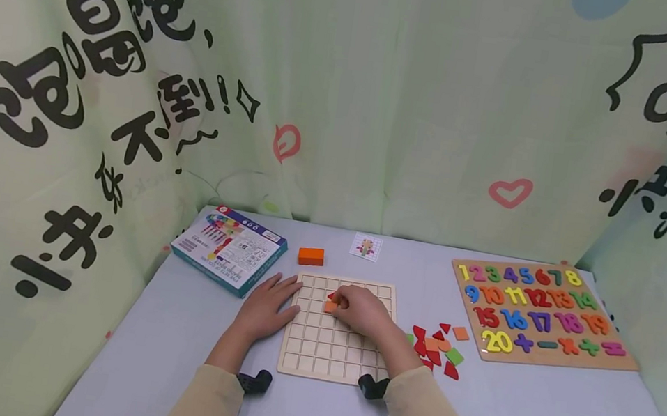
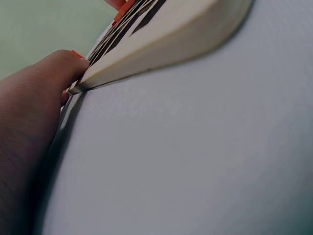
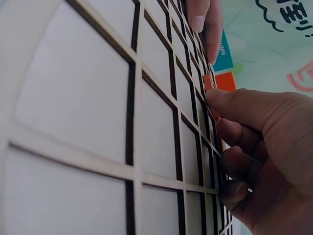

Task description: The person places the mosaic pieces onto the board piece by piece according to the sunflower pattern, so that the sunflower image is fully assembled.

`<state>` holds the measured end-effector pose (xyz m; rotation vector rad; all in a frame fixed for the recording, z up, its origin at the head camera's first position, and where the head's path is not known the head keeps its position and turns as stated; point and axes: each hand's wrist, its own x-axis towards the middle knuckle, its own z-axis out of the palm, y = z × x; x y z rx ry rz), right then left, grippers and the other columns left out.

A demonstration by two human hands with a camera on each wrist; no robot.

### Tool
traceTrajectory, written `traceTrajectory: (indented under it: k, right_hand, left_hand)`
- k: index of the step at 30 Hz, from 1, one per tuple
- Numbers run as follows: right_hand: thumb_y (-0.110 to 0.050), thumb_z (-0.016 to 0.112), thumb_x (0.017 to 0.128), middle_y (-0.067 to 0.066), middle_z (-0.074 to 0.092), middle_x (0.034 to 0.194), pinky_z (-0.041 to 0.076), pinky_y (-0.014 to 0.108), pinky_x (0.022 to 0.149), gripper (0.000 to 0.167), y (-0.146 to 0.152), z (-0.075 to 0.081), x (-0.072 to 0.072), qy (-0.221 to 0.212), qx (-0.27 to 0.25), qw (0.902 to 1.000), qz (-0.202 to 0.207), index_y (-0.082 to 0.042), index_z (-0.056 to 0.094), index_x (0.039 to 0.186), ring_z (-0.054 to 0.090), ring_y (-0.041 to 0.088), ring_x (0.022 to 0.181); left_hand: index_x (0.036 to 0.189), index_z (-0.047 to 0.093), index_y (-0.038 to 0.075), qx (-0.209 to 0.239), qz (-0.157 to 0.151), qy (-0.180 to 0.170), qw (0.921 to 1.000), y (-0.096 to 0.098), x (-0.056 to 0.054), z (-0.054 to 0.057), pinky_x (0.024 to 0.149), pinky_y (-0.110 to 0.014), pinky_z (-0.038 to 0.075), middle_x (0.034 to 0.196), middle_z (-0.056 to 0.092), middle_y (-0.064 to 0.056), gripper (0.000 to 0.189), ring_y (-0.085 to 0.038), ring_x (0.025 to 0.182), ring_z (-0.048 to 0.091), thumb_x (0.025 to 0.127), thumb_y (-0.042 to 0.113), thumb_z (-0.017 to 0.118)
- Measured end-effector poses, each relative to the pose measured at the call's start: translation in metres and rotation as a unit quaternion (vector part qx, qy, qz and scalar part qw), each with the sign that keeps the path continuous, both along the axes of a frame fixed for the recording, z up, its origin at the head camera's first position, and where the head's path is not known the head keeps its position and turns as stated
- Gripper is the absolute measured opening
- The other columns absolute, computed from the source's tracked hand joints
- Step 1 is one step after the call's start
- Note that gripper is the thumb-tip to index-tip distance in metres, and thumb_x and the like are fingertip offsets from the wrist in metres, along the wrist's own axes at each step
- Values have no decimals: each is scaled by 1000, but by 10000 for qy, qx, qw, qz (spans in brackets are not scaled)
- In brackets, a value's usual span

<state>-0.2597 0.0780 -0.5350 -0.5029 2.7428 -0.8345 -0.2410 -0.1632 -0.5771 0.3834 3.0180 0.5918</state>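
Observation:
A pale wooden grid board (image 1: pixel 303 362) lies on the table in front of the person. My left hand (image 1: pixel 266 308) rests at its left edge with fingers spread, and the thumb (image 2: pixel 66 68) touches the rim in the left wrist view. Over the board's upper middle, my right hand (image 1: pixel 361 310) has its fingers curled and pinches a small orange tile (image 3: pixel 209 82) at the grid. In the head view that orange tile (image 1: pixel 329 306) shows beside the fingertips, with a red piece (image 1: pixel 331 296) just above it. The right hand partly covers both pieces.
Loose red, orange and green tiles (image 1: pixel 454 356) lie right of the board. Behind it are an orange block (image 1: pixel 311 256) and a small picture card (image 1: pixel 365 247). A printed box (image 1: pixel 230 247) stands back left; a number puzzle board (image 1: pixel 548 354) lies at the right.

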Motion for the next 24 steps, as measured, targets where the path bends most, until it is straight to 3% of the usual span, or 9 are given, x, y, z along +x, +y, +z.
traceTrajectory:
  k: [12,24]
  right_hand:
    - [-22,71,88,-5,57,76,40,27,62,19,-2,-5,0,131,124,9998,-43,-19,70,107,51,12,71]
    - [-23,68,92,-5,58,77,44,28,67,20,2,4,5,29,143,9999,81,-21,69,111,53,14,75]
  left_hand:
    - [151,41,31,-37,-54,102,9999,-1,-1,-1,122,-50,26,159,37,9,58,-25,152,25,97,51,50]
    - [151,41,31,56,-50,59,10000,-1,1,0,122,-51,26,159,37,9,58,-26,152,24,97,50,52]
